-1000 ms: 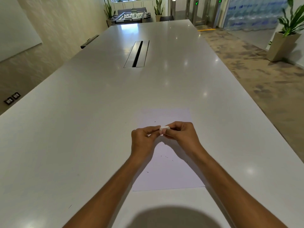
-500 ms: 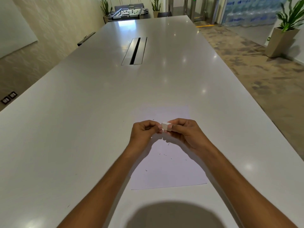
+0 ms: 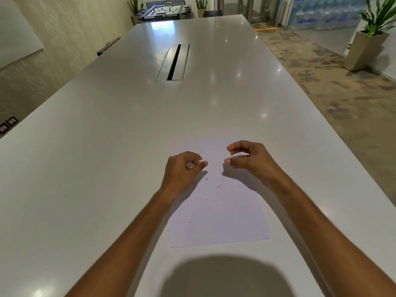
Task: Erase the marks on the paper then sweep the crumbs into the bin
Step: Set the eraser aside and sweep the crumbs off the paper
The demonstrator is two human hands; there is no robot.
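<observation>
With the left hand [image 3: 184, 168] curled around something small and pale, and the right hand [image 3: 246, 159] pinching a white scrap at its fingertips, both over the paper [image 3: 216, 221], the dark crumbs [image 3: 214, 200] toward 6 o'clock probably need gentle, gathering strokes.

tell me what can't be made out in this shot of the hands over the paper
- Eraser: a pale sliver shows in the right hand, head view; curled fingers hide it, so it cannot be confirmed.
- Left hand: its curled fingers hide whether it holds anything.
- Paper: dark flecks too small to tell marks from crumbs.
- Bin: none in view.
- Table: near edge cut off by the frame's bottom.
</observation>
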